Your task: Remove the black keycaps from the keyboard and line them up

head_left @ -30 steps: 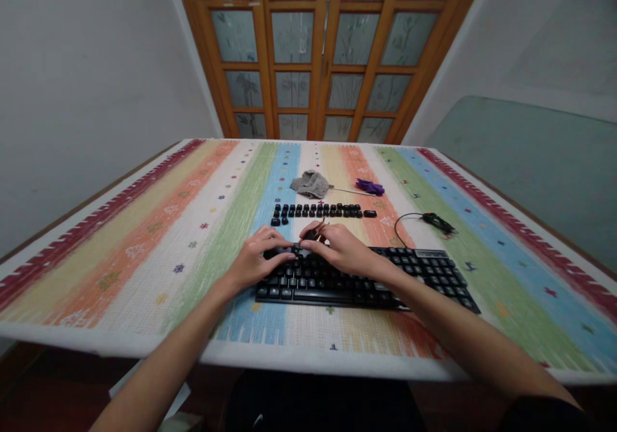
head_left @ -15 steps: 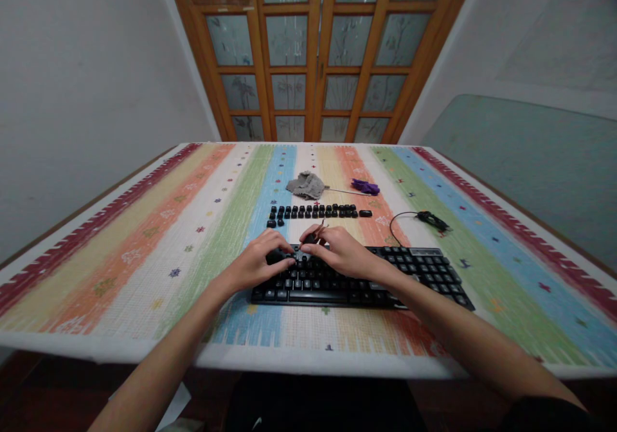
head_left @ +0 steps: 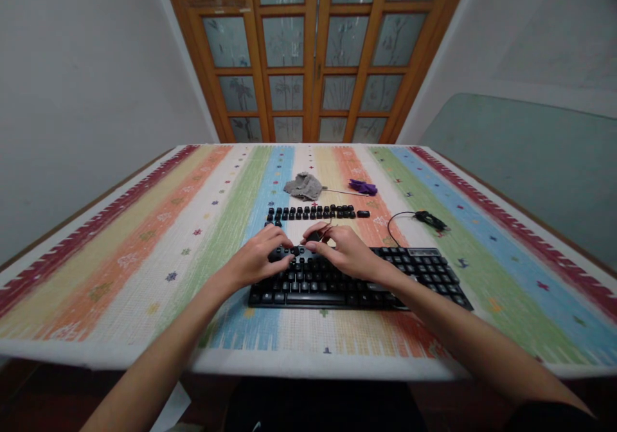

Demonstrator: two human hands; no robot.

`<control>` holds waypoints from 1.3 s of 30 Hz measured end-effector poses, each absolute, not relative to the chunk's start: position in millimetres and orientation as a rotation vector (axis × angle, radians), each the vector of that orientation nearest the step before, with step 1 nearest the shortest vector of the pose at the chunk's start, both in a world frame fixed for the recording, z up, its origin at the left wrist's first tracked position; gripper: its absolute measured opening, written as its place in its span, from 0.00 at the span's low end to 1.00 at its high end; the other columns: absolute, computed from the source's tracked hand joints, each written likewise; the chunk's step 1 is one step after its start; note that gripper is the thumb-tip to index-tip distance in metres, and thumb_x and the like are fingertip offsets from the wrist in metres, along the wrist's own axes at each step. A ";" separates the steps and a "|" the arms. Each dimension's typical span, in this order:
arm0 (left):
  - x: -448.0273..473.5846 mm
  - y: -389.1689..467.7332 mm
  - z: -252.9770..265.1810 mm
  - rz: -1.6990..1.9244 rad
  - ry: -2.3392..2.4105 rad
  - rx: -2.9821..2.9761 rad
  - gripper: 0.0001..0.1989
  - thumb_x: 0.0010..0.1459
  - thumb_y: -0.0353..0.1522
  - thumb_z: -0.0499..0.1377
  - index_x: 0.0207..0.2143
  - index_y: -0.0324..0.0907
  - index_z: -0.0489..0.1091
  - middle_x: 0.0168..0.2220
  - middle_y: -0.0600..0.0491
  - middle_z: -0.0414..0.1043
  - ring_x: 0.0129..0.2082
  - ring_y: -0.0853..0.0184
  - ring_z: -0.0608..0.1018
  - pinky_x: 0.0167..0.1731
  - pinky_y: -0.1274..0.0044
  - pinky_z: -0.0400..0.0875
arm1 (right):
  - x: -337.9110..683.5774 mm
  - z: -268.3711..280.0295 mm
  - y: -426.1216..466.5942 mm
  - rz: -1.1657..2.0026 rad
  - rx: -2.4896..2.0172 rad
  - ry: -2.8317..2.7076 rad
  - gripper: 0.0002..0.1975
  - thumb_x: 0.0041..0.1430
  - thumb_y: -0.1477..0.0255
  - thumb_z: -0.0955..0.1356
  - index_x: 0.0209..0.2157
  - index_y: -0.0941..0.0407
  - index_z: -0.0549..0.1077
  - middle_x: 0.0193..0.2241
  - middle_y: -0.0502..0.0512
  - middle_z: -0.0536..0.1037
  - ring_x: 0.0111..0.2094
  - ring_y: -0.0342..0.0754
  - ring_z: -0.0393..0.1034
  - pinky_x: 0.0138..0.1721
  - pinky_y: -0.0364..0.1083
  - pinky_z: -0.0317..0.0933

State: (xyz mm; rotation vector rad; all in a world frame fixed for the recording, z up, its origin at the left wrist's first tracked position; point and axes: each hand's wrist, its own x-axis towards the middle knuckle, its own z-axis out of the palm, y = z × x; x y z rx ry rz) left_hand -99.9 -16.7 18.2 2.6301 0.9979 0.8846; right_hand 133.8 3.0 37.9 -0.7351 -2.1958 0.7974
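Right hand (head_left: 342, 252) has shifted rightward, keyboard (head_left: 318, 298) beneath it.

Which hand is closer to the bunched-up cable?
Right. The right hand is over the keyboard, left of the cable and closer to the person; the left hand is farther left, at the keyboard's left end.
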 end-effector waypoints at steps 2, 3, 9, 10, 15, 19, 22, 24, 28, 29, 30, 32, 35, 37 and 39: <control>-97.9 -15.8 20.2 0.933 0.983 2.629 0.04 0.62 0.31 0.58 0.39 0.41 0.69 0.37 0.50 0.70 0.40 0.63 0.72 0.42 0.70 0.68 | 134.2 35.8 3.7 0.832 -0.766 -2.152 0.08 0.64 0.70 0.66 0.36 0.59 0.75 0.34 0.55 0.79 0.35 0.46 0.74 0.39 0.45 0.64; -97.2 -14.9 21.4 0.976 0.986 2.616 0.03 0.62 0.31 0.58 0.39 0.41 0.69 0.36 0.51 0.70 0.39 0.64 0.72 0.41 0.71 0.69 | 134.6 34.5 4.2 0.861 -0.784 -2.129 0.09 0.64 0.69 0.66 0.36 0.59 0.75 0.33 0.55 0.79 0.34 0.46 0.73 0.37 0.45 0.64; -103.2 5.6 25.8 1.139 1.159 2.597 0.05 0.63 0.33 0.57 0.38 0.41 0.69 0.35 0.51 0.71 0.37 0.65 0.72 0.39 0.72 0.69 | 138.6 29.0 6.8 0.921 -0.852 -2.079 0.10 0.64 0.67 0.66 0.37 0.59 0.75 0.35 0.56 0.79 0.32 0.45 0.73 0.35 0.45 0.65; -105.5 11.9 25.0 1.098 1.191 2.639 0.05 0.63 0.33 0.57 0.39 0.41 0.69 0.36 0.51 0.70 0.38 0.64 0.72 0.41 0.70 0.69 | 139.1 29.3 6.7 0.912 -0.858 -2.081 0.10 0.64 0.67 0.66 0.37 0.59 0.75 0.35 0.56 0.79 0.32 0.45 0.73 0.35 0.45 0.64; -111.8 43.9 13.5 0.853 1.309 2.820 0.05 0.60 0.32 0.57 0.38 0.41 0.71 0.39 0.48 0.67 0.43 0.60 0.71 0.45 0.67 0.69 | 140.4 33.1 4.5 0.898 -0.881 -2.093 0.09 0.63 0.67 0.67 0.37 0.59 0.76 0.33 0.55 0.80 0.32 0.46 0.73 0.34 0.44 0.65; -109.5 60.2 2.4 0.723 1.351 2.873 0.04 0.58 0.30 0.58 0.36 0.41 0.72 0.39 0.48 0.66 0.42 0.59 0.70 0.44 0.67 0.70 | 142.1 34.6 3.0 0.878 -0.887 -2.137 0.10 0.64 0.68 0.66 0.36 0.59 0.76 0.35 0.56 0.81 0.34 0.46 0.74 0.35 0.44 0.64; -108.0 66.6 -3.8 0.655 1.384 2.887 0.05 0.58 0.31 0.57 0.35 0.40 0.72 0.39 0.47 0.66 0.41 0.59 0.70 0.43 0.67 0.71 | 144.7 33.4 3.0 0.869 -0.893 -2.159 0.10 0.64 0.67 0.67 0.37 0.59 0.77 0.35 0.55 0.81 0.33 0.45 0.74 0.35 0.44 0.64; -107.7 69.1 -7.1 0.645 1.402 2.883 0.05 0.58 0.30 0.56 0.35 0.40 0.72 0.39 0.47 0.66 0.41 0.58 0.70 0.42 0.67 0.71 | 146.5 31.9 3.3 0.861 -0.885 -2.168 0.10 0.64 0.67 0.67 0.37 0.58 0.76 0.34 0.55 0.80 0.33 0.45 0.74 0.35 0.44 0.63; -108.4 71.8 -11.6 0.654 1.390 2.856 0.05 0.56 0.29 0.56 0.34 0.41 0.73 0.38 0.47 0.66 0.41 0.59 0.70 0.44 0.66 0.70 | 148.7 29.8 3.8 0.842 -0.867 -2.170 0.10 0.64 0.67 0.66 0.38 0.58 0.76 0.36 0.56 0.80 0.36 0.46 0.74 0.38 0.45 0.64; -108.7 72.0 -12.2 0.652 1.392 2.850 0.05 0.56 0.29 0.56 0.34 0.41 0.73 0.38 0.47 0.66 0.41 0.59 0.70 0.44 0.66 0.70 | 148.9 29.7 3.8 0.842 -0.866 -2.172 0.10 0.64 0.67 0.66 0.38 0.58 0.76 0.36 0.56 0.81 0.36 0.47 0.74 0.38 0.45 0.64; -109.0 72.2 -12.7 0.649 1.397 2.848 0.06 0.56 0.29 0.56 0.34 0.41 0.73 0.38 0.47 0.66 0.41 0.59 0.70 0.44 0.66 0.70 | 148.9 29.7 3.8 0.845 -0.864 -2.177 0.10 0.64 0.67 0.66 0.38 0.58 0.76 0.36 0.56 0.81 0.36 0.47 0.74 0.39 0.45 0.65; -109.5 72.0 -12.9 0.642 1.408 2.851 0.06 0.57 0.30 0.56 0.35 0.41 0.73 0.39 0.47 0.66 0.42 0.58 0.70 0.44 0.66 0.71 | 148.5 30.1 3.9 0.851 -0.863 -2.188 0.10 0.64 0.66 0.66 0.38 0.58 0.76 0.36 0.56 0.81 0.37 0.47 0.74 0.39 0.45 0.65; -110.4 71.1 -11.7 0.638 1.409 2.858 0.06 0.57 0.31 0.57 0.35 0.41 0.73 0.40 0.47 0.66 0.42 0.58 0.70 0.44 0.66 0.71 | 147.7 30.6 4.2 0.855 -0.870 -2.189 0.10 0.64 0.66 0.66 0.39 0.58 0.76 0.37 0.56 0.81 0.38 0.47 0.75 0.39 0.46 0.65; -110.9 70.5 -10.5 0.643 1.406 2.847 0.06 0.57 0.31 0.57 0.35 0.41 0.73 0.40 0.46 0.67 0.43 0.57 0.70 0.45 0.65 0.70 | 147.2 30.8 4.4 0.861 -0.876 -2.187 0.10 0.64 0.67 0.66 0.39 0.58 0.77 0.37 0.56 0.81 0.37 0.47 0.74 0.38 0.45 0.65; -111.6 69.9 -9.5 0.649 1.397 2.828 0.06 0.57 0.31 0.57 0.35 0.41 0.73 0.40 0.46 0.67 0.43 0.57 0.70 0.46 0.65 0.70 | 146.8 30.8 4.6 0.864 -0.872 -2.189 0.10 0.64 0.67 0.66 0.39 0.58 0.76 0.37 0.56 0.81 0.37 0.47 0.74 0.38 0.45 0.65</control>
